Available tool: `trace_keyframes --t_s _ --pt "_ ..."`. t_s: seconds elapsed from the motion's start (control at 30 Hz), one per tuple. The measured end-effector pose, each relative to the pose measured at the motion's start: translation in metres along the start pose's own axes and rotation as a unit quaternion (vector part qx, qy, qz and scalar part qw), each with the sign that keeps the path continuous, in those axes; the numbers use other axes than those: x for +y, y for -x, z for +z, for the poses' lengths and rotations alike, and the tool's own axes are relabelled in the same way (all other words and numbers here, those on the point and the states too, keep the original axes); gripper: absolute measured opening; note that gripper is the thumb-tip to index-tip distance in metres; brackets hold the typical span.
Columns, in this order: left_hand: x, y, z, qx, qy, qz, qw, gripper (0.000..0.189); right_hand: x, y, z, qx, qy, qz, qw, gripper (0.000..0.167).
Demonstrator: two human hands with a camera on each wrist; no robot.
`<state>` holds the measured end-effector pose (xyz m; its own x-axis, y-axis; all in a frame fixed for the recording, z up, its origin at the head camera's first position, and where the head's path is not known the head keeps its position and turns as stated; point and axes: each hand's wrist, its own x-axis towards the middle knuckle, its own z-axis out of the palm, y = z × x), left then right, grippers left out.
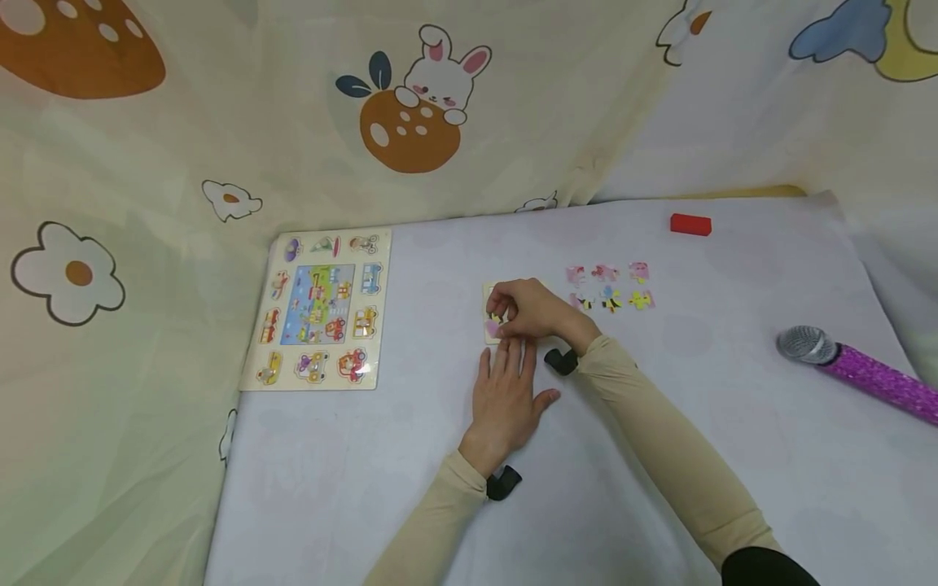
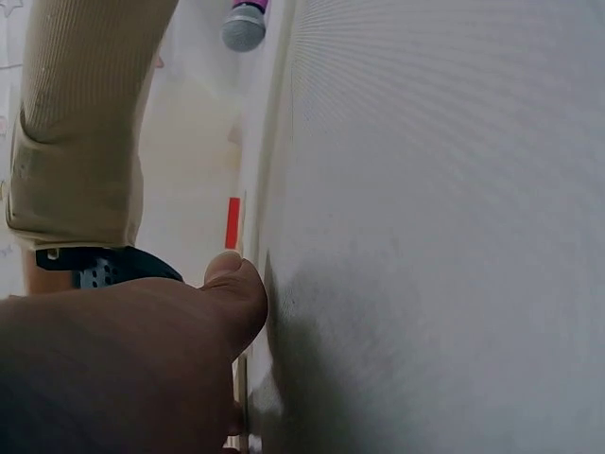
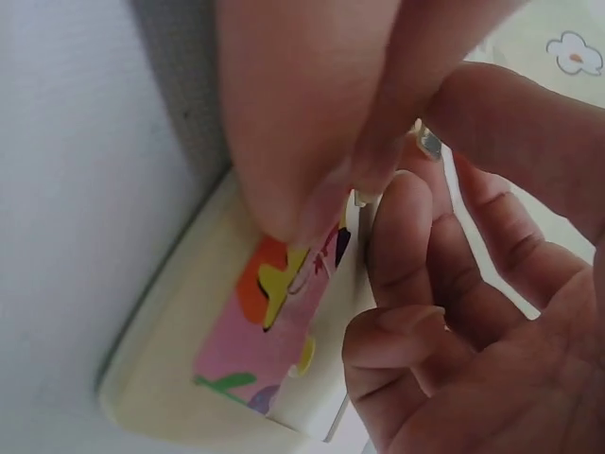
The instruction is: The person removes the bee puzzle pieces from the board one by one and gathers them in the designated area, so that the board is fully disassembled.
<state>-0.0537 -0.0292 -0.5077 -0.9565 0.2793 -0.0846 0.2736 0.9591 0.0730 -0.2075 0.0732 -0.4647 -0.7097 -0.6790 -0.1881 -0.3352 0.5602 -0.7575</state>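
A small pale puzzle board (image 1: 488, 335) lies on the white table, mostly covered by the hands in the head view. In the right wrist view its cream frame (image 3: 161, 355) surrounds pink, orange and yellow picture pieces (image 3: 255, 331). My right hand (image 1: 533, 309) is over the board, fingers curled, and pinches a small puzzle piece (image 3: 428, 142), of which only an edge shows. My left hand (image 1: 506, 399) lies palm down with straight fingers, its fingertips at the board's near edge. Right of the board, several loose puzzle pieces (image 1: 605, 273) lie in two rows.
A larger vehicle-picture puzzle board (image 1: 252, 378) lies at the table's left. A red block (image 1: 690, 225) is near the back edge. At the right rests a microphone (image 1: 872, 378) with a glittery purple handle. Patterned cloth (image 1: 293, 146) hangs behind the table (image 1: 308, 488).
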Motion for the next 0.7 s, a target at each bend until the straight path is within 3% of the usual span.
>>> trace_keyframes --t_s 0.4,0.5,0.7 --pt "0.0 -0.001 0.0 0.006 -0.002 -0.001 1.0 0.09 0.002 0.003 0.003 0.01 0.002 -0.012 0.9999 0.022" --pt "-0.001 -0.001 -0.001 0.004 0.006 0.0 1.0 0.089 0.006 0.007 0.001 0.029 -0.012 -0.009 0.9995 0.02" --pt "-0.001 -0.002 -0.002 -0.024 0.008 -0.001 0.9997 0.091 0.02 0.018 -0.009 0.086 -0.058 0.02 0.9944 0.033"
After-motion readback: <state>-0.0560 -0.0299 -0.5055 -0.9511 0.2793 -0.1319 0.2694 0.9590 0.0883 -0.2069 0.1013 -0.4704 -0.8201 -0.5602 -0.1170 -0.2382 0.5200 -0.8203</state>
